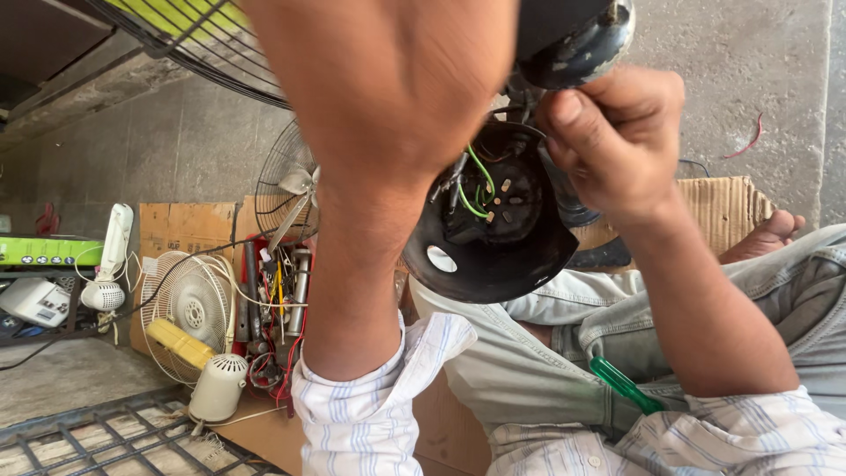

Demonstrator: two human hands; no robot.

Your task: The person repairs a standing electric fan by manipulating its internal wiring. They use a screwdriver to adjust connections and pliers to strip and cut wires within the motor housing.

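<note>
Over the lap, close under the head camera: black dished fan housing (493,238), open side up, tilted toward the viewer. Green wires (476,189) and a small terminal block sit in its hollow; one oval hole shows in the rim at its lower left.

Right hand (617,141) is at the housing's upper right edge, fingers curled tight, thumb and fingertips pinched on something small at the rim. Can't tell exactly what it's gripping, probably a wire end or screw. A rounded black motor part (577,44) is just above that hand, touching or nearly so.

Left hand (388,70) is very near the lens, back of hand toward camera, blocking the housing's upper left. Fingers are hidden, so whether it's spread or closed on anything can't be told. Its forearm runs down to a rolled striped cuff.

Green-handled screwdriver (624,384) lies on the right thigh, apart from both hands, untouched.

Floor, left side: red tool tray (273,308) with pliers and other tools, on flattened cardboard (181,225). Beside it a white fan guard (189,304) lying flat, a yellow part on it, a white motor cover (218,388) at its lower edge. A small metal-bladed fan (286,185) stands just behind the tray. Large wire fan grille (185,44) at the top left corner.
</note>
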